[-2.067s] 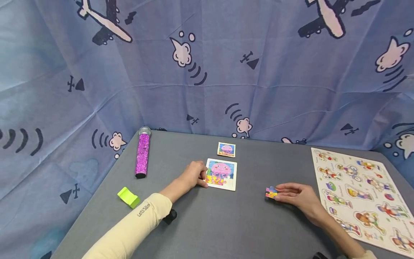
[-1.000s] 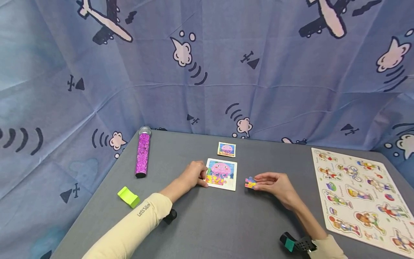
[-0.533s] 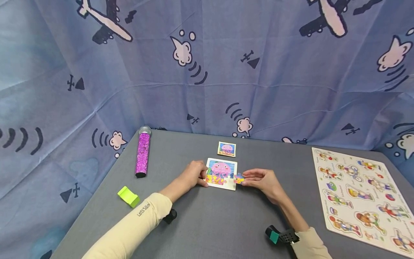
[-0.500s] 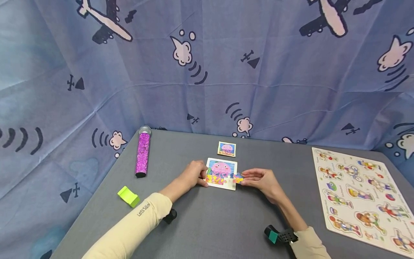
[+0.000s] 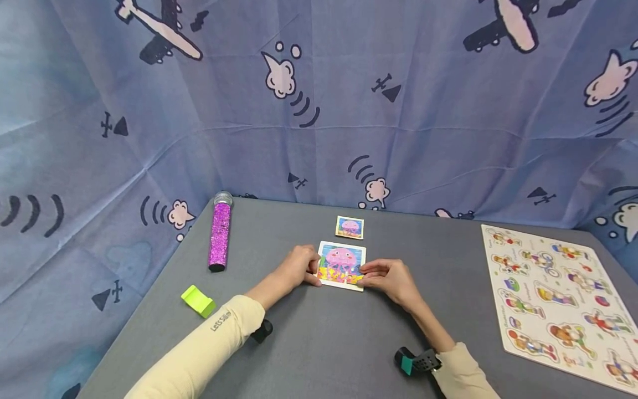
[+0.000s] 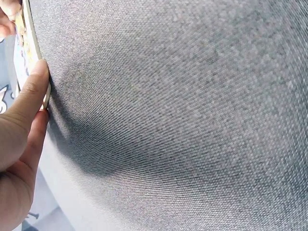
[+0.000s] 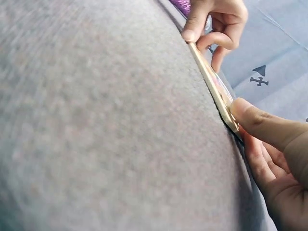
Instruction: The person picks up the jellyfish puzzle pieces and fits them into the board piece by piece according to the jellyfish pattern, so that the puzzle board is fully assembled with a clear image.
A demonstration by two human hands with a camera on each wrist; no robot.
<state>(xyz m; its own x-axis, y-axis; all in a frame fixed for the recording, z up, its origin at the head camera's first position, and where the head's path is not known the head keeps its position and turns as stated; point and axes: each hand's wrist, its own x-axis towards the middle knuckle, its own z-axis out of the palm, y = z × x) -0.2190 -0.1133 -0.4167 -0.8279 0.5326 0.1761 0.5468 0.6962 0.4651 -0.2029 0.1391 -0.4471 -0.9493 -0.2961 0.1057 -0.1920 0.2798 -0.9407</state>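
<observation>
A square jigsaw puzzle [image 5: 341, 256] with a pink jellyfish picture and a pale frame lies at the middle of the table. My left hand [image 5: 299, 264] grips its left side, and in the left wrist view the thumb [image 6: 39, 72] lies along the frame's near edge with a finger beneath the thumb. At the lower right corner my right hand [image 5: 391, 279] pinches a colourful puzzle piece [image 5: 356, 275], partly hidden by the fingertips. That piece overlaps the picture's corner in the head view. In the right wrist view the right thumb [image 7: 240, 109] sits right at the frame's corner.
Behind the puzzle lies a small jellyfish picture card [image 5: 349, 227]. A purple sequined microphone [image 5: 220, 235] and a lime green block [image 5: 198, 301] are to the left. A large board with cartoon figures [image 5: 558, 305] covers the right side. A patterned curtain [image 5: 319, 111] hangs behind the table.
My right hand has carried the puzzle piece leftward across the table, from near the figure board to the puzzle's lower right corner. The left hand has stayed at the puzzle's left side.
</observation>
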